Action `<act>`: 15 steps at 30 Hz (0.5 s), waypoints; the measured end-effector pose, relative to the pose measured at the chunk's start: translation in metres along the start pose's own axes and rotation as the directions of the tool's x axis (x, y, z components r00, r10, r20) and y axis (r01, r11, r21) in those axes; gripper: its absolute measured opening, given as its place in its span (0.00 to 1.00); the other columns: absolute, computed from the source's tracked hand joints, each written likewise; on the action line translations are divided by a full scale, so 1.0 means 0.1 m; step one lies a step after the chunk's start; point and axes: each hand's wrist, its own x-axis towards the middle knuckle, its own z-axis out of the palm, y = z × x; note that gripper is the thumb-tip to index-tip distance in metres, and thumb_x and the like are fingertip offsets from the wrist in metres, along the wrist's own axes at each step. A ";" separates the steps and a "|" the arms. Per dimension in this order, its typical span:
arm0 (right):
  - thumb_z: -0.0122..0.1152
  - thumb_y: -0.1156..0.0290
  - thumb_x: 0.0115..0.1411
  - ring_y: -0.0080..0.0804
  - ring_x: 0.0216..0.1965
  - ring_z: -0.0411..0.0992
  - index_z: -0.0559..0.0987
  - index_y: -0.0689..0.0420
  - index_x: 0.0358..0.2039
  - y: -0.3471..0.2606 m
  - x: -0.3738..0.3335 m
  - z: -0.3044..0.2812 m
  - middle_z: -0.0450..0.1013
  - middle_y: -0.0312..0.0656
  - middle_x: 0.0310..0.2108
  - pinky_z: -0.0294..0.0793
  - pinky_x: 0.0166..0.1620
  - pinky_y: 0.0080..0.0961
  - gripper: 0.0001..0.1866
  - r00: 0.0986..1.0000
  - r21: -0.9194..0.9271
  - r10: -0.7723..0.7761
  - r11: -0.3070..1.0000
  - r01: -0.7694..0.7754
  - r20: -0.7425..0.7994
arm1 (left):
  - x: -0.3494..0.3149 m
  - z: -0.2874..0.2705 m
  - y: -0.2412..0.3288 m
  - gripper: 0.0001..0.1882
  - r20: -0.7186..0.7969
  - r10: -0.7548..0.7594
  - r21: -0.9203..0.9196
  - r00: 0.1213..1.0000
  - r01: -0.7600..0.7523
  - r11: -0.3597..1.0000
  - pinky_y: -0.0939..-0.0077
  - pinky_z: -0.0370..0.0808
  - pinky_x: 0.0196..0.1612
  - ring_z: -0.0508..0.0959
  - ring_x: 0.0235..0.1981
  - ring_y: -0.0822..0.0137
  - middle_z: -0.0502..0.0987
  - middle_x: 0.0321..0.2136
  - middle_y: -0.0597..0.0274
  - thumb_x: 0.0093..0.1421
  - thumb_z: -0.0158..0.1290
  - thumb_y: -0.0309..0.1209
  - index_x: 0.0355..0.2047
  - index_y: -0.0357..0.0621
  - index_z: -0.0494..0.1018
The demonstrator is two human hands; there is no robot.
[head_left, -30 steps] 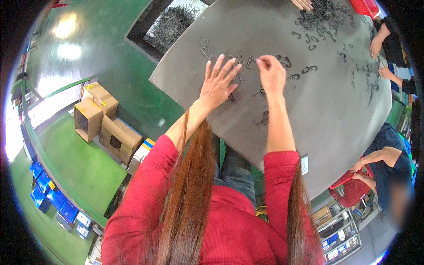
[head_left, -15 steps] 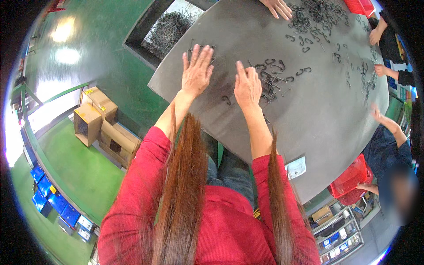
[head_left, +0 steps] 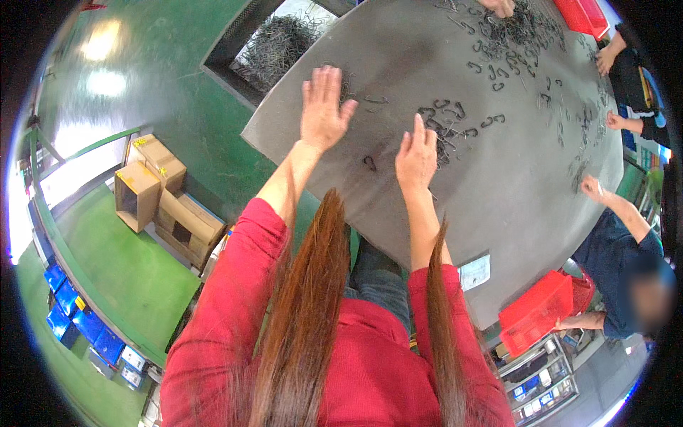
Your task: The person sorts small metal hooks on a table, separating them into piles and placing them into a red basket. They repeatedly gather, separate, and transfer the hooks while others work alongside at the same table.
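Observation:
My left hand lies palm down near the table's left edge, its fingers stretched out together and the thumb apart. A few small dark metal hooks show beside its fingers; anything beneath the palm is hidden. My right hand is at the near left side of a loose pile of dark metal hooks, its index finger extended and thumb spread. The other fingers are partly bent, and I see nothing held in them. One curved hook lies alone between my hands.
A bin of wire hooks stands beyond the grey table's left edge. Across the table, a co-worker's hand is at a larger hook heap. At right, another person holds a red basket. Cardboard boxes stand at left.
My right hand has shifted slightly right and nearer to me. The left has moved only a little. The far co-worker's hand has moved right to the heap; a red basket at right has come nearer the table.

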 end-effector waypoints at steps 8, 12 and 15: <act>0.52 0.73 0.59 0.44 0.36 0.69 0.68 0.53 0.53 0.25 -0.26 -0.38 0.66 0.46 0.37 0.71 0.38 0.36 0.20 0.996 0.051 0.078 0.996 -0.076 -0.041 | 0.29 0.33 0.45 0.25 0.184 0.236 0.193 0.954 -0.271 0.943 0.41 0.42 0.64 0.44 0.67 0.54 0.51 0.65 0.66 0.62 0.43 0.43 0.61 0.65 0.58; 0.52 0.74 0.59 0.40 0.35 0.69 0.71 0.53 0.50 0.64 -0.36 -0.57 0.66 0.43 0.36 0.71 0.37 0.33 0.17 0.965 0.030 0.233 0.972 -0.231 -0.122 | 0.71 0.16 -0.13 0.25 -0.031 0.034 0.523 0.999 -0.012 0.852 0.38 0.48 0.60 0.50 0.64 0.52 0.55 0.62 0.64 0.64 0.38 0.41 0.62 0.63 0.56; 0.53 0.75 0.59 0.40 0.35 0.70 0.73 0.54 0.46 0.85 -0.25 -0.66 0.67 0.42 0.36 0.71 0.38 0.33 0.14 0.968 0.064 0.222 0.974 -0.216 -0.114 | 0.84 -0.03 -0.91 0.25 -0.233 -0.108 0.546 0.966 0.222 0.808 0.31 0.47 0.58 0.47 0.65 0.51 0.54 0.63 0.63 0.64 0.38 0.42 0.61 0.59 0.57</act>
